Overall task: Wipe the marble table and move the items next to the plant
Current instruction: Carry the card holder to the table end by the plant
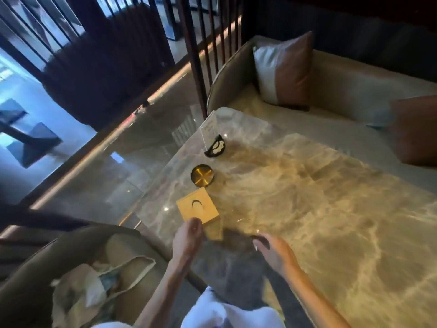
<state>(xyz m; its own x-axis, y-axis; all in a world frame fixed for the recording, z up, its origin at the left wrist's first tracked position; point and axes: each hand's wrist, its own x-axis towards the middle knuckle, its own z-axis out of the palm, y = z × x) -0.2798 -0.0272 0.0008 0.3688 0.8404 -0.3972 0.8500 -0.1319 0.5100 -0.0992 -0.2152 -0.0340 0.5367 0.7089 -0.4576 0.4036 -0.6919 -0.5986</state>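
A gold square tissue box [197, 207] stands near the left edge of the marble table [331, 209]. My left hand [189, 235] grips the box's near corner with curled fingers. My right hand [272, 252] is to the right of the box, closed on a dark grey cloth [238, 268] that lies on the table's near edge. Beyond the box sit a round gold ashtray with a black rim [202, 175] and a black half-moon stand [215, 146] holding a clear acrylic sign [208, 131]. No plant is in view.
A chair at the lower left holds a cream tote bag [94, 287]. A beige sofa [343, 91] with a two-tone cushion [283, 67] wraps the table's far side. Dark vertical posts [194, 55] rise left of the table's far corner.
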